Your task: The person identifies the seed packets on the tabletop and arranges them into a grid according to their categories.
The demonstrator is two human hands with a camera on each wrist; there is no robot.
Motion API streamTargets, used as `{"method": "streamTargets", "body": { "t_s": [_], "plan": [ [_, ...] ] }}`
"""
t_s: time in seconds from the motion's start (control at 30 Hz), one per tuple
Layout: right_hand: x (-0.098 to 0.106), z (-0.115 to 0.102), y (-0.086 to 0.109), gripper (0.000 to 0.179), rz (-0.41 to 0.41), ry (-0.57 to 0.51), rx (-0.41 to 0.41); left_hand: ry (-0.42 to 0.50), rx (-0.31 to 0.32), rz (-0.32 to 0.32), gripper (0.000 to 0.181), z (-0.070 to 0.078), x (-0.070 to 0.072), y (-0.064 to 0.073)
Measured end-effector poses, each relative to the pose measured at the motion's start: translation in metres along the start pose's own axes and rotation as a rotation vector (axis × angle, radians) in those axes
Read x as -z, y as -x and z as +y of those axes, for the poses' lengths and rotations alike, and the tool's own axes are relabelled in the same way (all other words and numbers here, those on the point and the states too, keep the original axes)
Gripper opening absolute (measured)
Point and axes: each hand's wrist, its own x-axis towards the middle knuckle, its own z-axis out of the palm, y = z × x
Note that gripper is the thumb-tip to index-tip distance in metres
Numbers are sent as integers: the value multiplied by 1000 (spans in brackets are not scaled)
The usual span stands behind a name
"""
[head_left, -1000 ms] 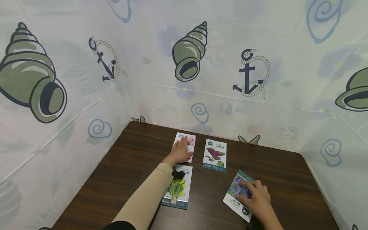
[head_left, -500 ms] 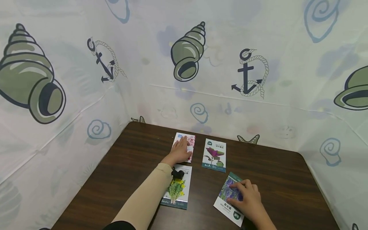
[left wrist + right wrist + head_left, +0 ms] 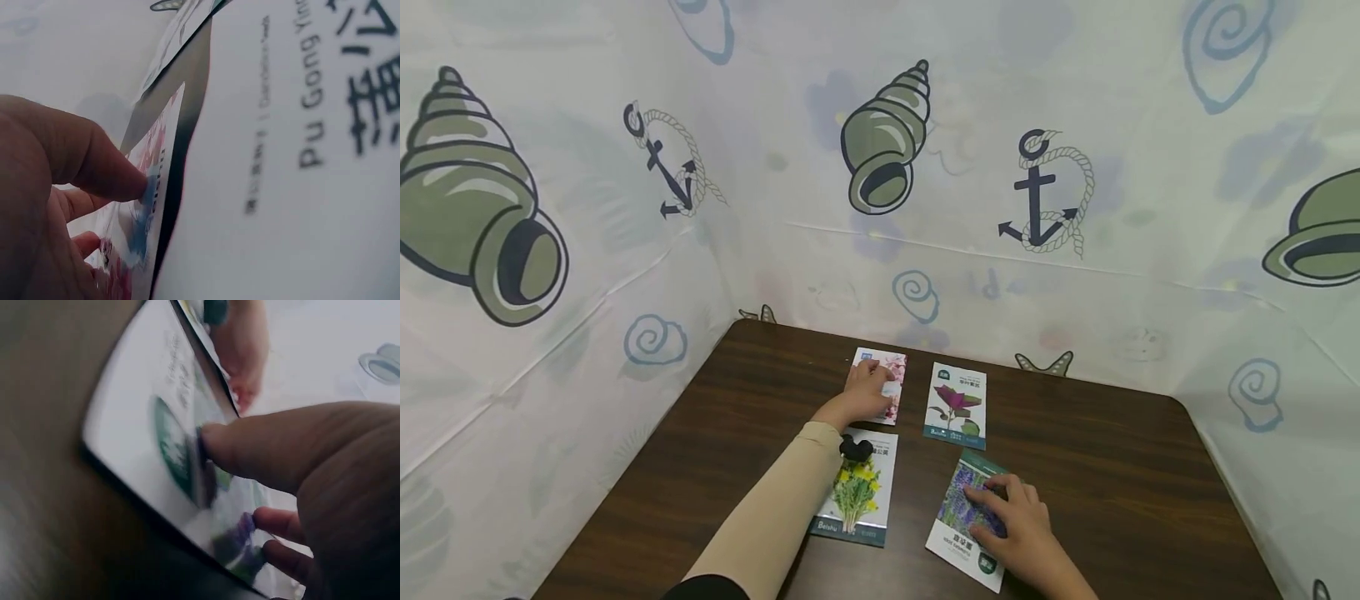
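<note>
My left hand point(image 3: 861, 393) lies over a seed packet with pink blossoms point(image 3: 894, 367) near the table's back edge. Its thumb point(image 3: 119, 165) presses on that packet's face in the left wrist view. Under the left wrist is a dandelion seed packet point(image 3: 855, 492) with yellow flowers. My right hand point(image 3: 1018, 529) rests its thumb and fingertips on an upside-down lavender seed packet point(image 3: 958, 497), spread apart on its printed face. The right wrist view shows the thumb touching the packet beside its green logo point(image 3: 172, 447). Between the hands, farther back, lies a packet with a purple-leaved plant point(image 3: 955, 406).
The dark wooden table point(image 3: 1120, 467) carries the packets. A pale cloth wall point(image 3: 760, 250) printed with shells and anchors rises close behind its back and side edges.
My right hand has slid the lavender packet leftward across the table, closer to the dandelion packet. My left hand's fingers, flatter before, have drawn back and bent slightly on the pink-blossom packet.
</note>
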Motion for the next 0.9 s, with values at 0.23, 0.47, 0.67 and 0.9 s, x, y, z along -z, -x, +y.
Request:
{"method": "streamTargets", "body": {
  "t_s": [0.23,0.47,0.67,0.9],
  "plan": [
    [-10,-24,-2,56,-74,-143,32,21,36,-38,43,-3,7,3],
    [-14,-27,-6,46,-120,-226,110,58,68,-65,45,-6,10,-1],
    [-18,-30,-8,43,-129,-250,106,25,82,-128,51,-7,19,-5],
    [-17,-31,-11,39,-95,-337,46,14,114,-121,45,-1,22,-5]
  ]
}}
